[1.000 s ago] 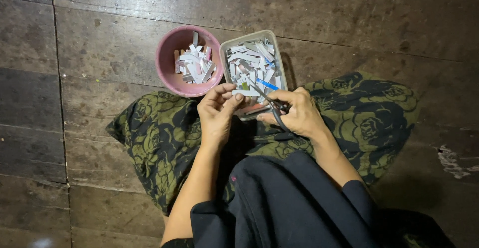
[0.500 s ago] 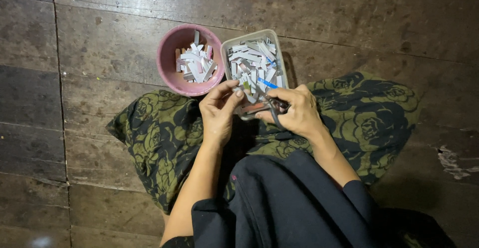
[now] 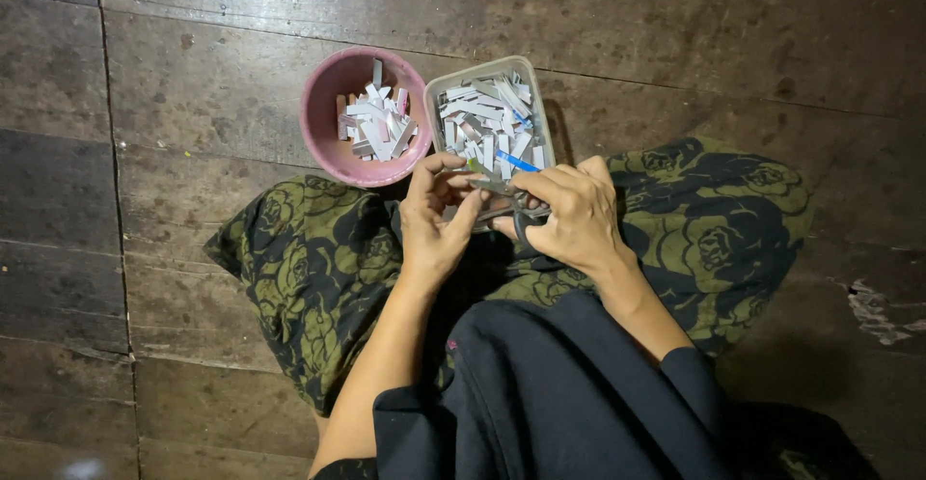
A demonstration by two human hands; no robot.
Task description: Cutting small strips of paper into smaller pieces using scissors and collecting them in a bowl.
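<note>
A small pair of scissors (image 3: pixel 516 212) with dark handles lies gripped in the right hand (image 3: pixel 574 219), its metal blades pointing left toward the left hand (image 3: pixel 436 221). The left fingers pinch a thin pale strip (image 3: pixel 479 179) right at the blades, just over the near rim of a grey rectangular tray (image 3: pixel 439 94) heaped with cut white and silvery strips, one blue.

The round bowl (image 3: pixel 328 142) is pink and holds white and pale grey strips (image 3: pixel 376 123), while the rectangular tray (image 3: pixel 439 89) is grey, its strips (image 3: pixel 487 118) white and silver-grey with one bright blue piece (image 3: pixel 516 162) among them. The cloth (image 3: pixel 309 268) is olive green with a black rose pattern, the sleeves (image 3: pixel 559 393) are black, and the floor (image 3: pixel 675 46) is dark, worn brown wood
</note>
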